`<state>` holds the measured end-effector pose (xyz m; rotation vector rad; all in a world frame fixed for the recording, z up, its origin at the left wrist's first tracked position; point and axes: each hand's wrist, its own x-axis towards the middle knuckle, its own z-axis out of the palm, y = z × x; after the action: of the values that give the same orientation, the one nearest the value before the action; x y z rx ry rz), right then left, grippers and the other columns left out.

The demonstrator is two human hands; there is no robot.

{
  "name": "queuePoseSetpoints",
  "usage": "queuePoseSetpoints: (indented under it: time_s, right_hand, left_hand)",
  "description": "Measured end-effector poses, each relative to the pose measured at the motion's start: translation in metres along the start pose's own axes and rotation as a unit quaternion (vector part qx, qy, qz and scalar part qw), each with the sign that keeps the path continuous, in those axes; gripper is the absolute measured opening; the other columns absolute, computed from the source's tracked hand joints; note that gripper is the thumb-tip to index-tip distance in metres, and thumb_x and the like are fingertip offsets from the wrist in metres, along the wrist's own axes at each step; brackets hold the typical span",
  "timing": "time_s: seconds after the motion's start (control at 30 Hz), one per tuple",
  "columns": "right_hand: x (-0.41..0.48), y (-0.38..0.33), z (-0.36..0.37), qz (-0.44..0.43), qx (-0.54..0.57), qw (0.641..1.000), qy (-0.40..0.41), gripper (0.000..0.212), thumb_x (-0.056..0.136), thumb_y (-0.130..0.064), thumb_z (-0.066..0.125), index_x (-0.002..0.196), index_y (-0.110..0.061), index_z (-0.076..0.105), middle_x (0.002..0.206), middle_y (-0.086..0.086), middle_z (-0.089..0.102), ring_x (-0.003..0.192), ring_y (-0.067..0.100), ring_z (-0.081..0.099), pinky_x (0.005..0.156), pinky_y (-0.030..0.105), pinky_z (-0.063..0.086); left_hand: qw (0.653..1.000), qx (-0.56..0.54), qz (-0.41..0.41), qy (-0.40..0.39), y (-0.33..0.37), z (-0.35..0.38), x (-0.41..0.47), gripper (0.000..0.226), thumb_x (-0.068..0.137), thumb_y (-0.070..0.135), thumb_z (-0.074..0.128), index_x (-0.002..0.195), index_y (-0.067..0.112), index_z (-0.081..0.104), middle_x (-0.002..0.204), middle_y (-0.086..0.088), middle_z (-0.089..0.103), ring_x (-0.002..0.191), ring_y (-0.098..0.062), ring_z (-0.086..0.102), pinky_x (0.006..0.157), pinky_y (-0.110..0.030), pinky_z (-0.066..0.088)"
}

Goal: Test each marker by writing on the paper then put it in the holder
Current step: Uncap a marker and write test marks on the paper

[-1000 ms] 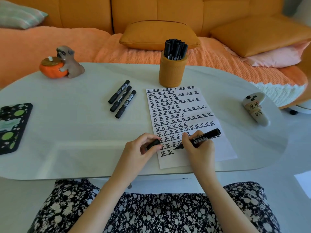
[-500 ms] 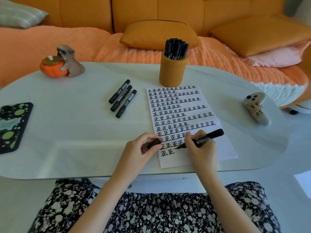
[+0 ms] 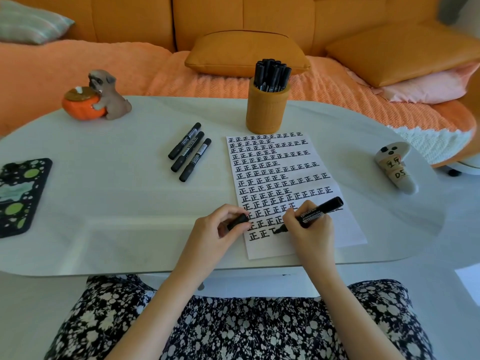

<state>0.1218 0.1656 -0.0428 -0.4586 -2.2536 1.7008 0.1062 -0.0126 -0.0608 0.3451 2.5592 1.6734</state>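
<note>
My right hand [image 3: 310, 231] grips an uncapped black marker [image 3: 315, 213], its tip touching the white paper [image 3: 345, 227] in the bottom row of black characters, where a third character is partly drawn. My left hand [image 3: 217, 231] pinches the marker's black cap [image 3: 237, 221] at the paper's left edge. Three capped black markers [image 3: 190, 152] lie side by side on the table, left of the paper. The tan round holder [image 3: 267, 109] stands just beyond the paper's top edge, with several black markers upright in it.
On the white oval table [image 3: 104, 203] sit a pumpkin-and-dog figurine [image 3: 97, 97] at the far left, a dark patterned phone case [image 3: 20, 193] at the left edge and a small white ghost figure [image 3: 396, 166] at the right. An orange sofa with cushions lies behind.
The marker tip has moved a little right along the bottom row, and new strokes of a third character have appeared there. My left hand has stayed in place with the cap.
</note>
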Motion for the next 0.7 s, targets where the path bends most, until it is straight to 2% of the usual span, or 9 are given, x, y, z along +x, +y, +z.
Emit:
queuePoseSetpoints:
  time_s: [0.13,0.27,0.37,0.57,0.7]
  right_hand:
    - [-0.0007,-0.0007,-0.0007,0.007,0.019,1.000,0.001,0.027,0.087,-0.008,0.060,0.065,-0.010,0.044,0.053,0.007,0.043,0.044,0.007,0.031,0.042,0.014,0.026]
    - [-0.0012,-0.0010,-0.0009,0.005,0.028,1.000,0.005,0.026,0.088,-0.010,0.061,0.067,-0.007,0.046,0.054,0.008,0.044,0.044,0.006,0.031,0.042,0.014,0.026]
    - [-0.0006,-0.0004,-0.0003,0.001,0.013,1.000,0.003,0.028,0.088,-0.011,0.060,0.066,-0.010,0.044,0.055,0.010,0.047,0.042,0.006,0.031,0.041,0.014,0.027]
    - [0.0001,0.0005,0.0002,-0.009,0.003,1.000,0.007,0.029,0.088,-0.009,0.058,0.065,-0.010,0.041,0.050,0.002,0.039,0.042,0.007,0.028,0.042,0.016,0.025]
    - [-0.0005,-0.0003,-0.0010,-0.009,0.011,1.000,0.009,0.029,0.089,-0.009,0.059,0.065,-0.010,0.042,0.049,0.001,0.041,0.043,0.007,0.030,0.042,0.016,0.026]
  left_hand:
    - [1.000,0.003,0.003,0.003,-0.0003,0.0006,0.0006,0.020,0.081,0.031,0.069,0.100,0.031,0.065,0.097,0.019,0.070,0.084,-0.015,0.066,0.079,-0.029,0.052]
    - [1.000,0.004,0.004,0.003,-0.0013,0.0008,0.0003,0.019,0.081,0.031,0.069,0.099,0.033,0.064,0.097,0.019,0.070,0.083,-0.017,0.066,0.079,-0.029,0.052]
    - [1.000,0.014,0.007,0.005,-0.0010,0.0009,0.0007,0.019,0.081,0.031,0.069,0.100,0.033,0.065,0.097,0.019,0.069,0.082,-0.015,0.066,0.076,-0.024,0.052]
    - [1.000,0.012,0.009,0.003,-0.0006,0.0005,0.0007,0.019,0.081,0.032,0.068,0.099,0.035,0.064,0.098,0.019,0.070,0.083,-0.012,0.066,0.076,-0.025,0.052]
    - [1.000,0.010,0.010,0.004,-0.0008,0.0009,0.0007,0.019,0.081,0.031,0.068,0.099,0.034,0.064,0.097,0.020,0.069,0.084,-0.013,0.066,0.077,-0.026,0.052]
